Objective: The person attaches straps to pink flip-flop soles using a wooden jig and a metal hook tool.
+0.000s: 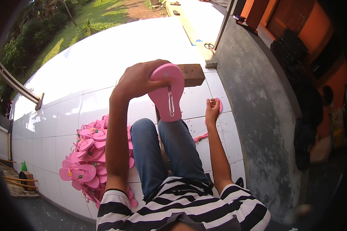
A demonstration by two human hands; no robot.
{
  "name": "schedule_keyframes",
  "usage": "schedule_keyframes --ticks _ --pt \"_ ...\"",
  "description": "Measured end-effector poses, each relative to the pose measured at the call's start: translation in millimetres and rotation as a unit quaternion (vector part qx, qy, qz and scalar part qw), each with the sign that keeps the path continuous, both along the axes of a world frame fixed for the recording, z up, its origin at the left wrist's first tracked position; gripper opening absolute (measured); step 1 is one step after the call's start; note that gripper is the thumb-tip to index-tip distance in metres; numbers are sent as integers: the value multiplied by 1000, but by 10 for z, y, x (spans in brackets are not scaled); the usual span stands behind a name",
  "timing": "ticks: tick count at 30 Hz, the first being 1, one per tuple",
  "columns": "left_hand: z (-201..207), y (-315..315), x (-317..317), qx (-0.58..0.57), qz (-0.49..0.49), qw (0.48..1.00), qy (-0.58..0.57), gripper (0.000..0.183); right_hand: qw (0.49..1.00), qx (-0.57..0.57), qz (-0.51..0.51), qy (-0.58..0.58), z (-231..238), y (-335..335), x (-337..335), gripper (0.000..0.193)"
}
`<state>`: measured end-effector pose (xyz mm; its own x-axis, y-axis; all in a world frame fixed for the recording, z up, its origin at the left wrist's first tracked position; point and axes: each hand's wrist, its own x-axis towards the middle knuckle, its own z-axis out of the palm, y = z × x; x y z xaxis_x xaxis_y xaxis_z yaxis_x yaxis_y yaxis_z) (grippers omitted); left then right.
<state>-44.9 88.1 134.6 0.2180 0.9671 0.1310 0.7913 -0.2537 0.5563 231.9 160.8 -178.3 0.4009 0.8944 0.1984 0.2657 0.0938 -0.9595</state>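
Note:
My left hand grips a pink flip-flop sole by its upper end, the thumb across its face. A narrow silver metal loop lies along the sole, its upper end at my thumb; whether it passes through the sole I cannot tell. Low on the right, my right hand has its fingers curled in. Pink edges of another sole show beside and behind that hand; what its fingers hold is hidden. A pink strap with small coloured decorations lies on the floor by my right forearm.
A heap of pink flip-flops with small flower decorations covers the white tiles at my left. A wooden block stands ahead, behind the held sole. Small pink scraps dot the floor. A grey low wall runs along the right; scissors lie near its far end.

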Motion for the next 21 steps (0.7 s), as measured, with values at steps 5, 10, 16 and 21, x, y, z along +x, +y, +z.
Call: schedule_keyframes --ticks 5,10,16,21 --pt "-42 33 -18 19 0 999 39 46 950 -272 -64 -139 -1397 -138 672 63" --pt "-53 35 -35 28 -1 999 17 50 879 -406 -86 -233 -1743 -193 884 89" --pt "-74 61 -33 42 -3 999 12 53 811 -456 27 -366 -1973 -136 897 96" --pt "-53 68 -25 38 13 999 29 60 787 -466 60 -400 -2042 -112 903 96"
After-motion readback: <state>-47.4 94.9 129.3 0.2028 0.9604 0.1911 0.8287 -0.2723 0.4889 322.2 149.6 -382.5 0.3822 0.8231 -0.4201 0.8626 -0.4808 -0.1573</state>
